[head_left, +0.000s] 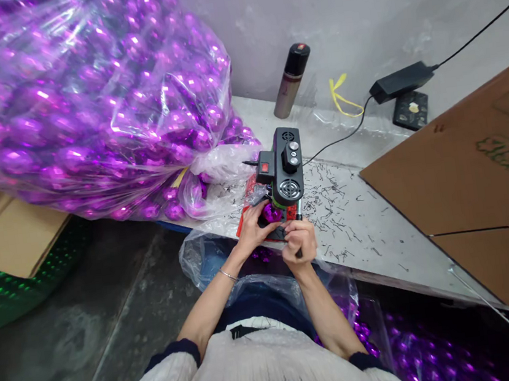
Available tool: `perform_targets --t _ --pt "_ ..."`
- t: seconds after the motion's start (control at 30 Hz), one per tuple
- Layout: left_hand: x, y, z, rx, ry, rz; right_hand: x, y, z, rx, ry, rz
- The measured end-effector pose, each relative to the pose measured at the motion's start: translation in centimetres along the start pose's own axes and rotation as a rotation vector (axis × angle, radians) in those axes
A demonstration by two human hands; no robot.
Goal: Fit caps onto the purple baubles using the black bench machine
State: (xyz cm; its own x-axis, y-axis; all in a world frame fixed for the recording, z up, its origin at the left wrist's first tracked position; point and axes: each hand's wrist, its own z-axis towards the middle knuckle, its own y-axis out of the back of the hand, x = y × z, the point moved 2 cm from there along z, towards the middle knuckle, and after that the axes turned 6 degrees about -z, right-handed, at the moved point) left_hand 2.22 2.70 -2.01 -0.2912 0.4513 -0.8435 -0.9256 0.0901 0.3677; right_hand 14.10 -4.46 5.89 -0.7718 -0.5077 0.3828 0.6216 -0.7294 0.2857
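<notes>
A shiny purple ball sits under the head of a small black bench machine with silver knobs and a red switch. My left hand has its thumb and fingers around the ball's near side. My right hand is closed around the lever handle at the machine's right side; part of the handle is hidden in my fist. Beneath the machine lies a red base, partly covered by my hands. Where the ball meets the machine is too small to make out.
A huge clear bag of purple balls fills the left. Small dark wire bits litter the white table. Behind stand a spray can and a power adapter. At right is a cardboard box. An open plastic bag hangs below.
</notes>
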Motion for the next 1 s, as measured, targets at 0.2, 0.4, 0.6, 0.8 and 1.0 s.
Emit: perform_targets --t 0.2,0.4,0.6,0.8,1.0 --pt "-0.1 -0.2 0.4 0.004 0.012 -0.028 1.0 1.1 2.2 -0.013 -0.051 -0.004" --pt "-1.6 1.2 -3.3 -0.038 -0.078 0.052 2.4 2.7 5.3 0.075 -0.135 0.001" --pt "-2.2 2.1 -10.3 0.155 -0.313 0.250 2.0 2.3 4.0 0.073 -0.065 -0.006" --pt "-1.2 6.1 -3.0 -0.073 -0.207 0.393 1.9 2.1 3.7 0.068 -0.044 -0.014" --pt "-0.1 13.2 7.1 -0.024 0.378 0.957 2.0 2.1 3.7 0.067 -0.049 -0.023"
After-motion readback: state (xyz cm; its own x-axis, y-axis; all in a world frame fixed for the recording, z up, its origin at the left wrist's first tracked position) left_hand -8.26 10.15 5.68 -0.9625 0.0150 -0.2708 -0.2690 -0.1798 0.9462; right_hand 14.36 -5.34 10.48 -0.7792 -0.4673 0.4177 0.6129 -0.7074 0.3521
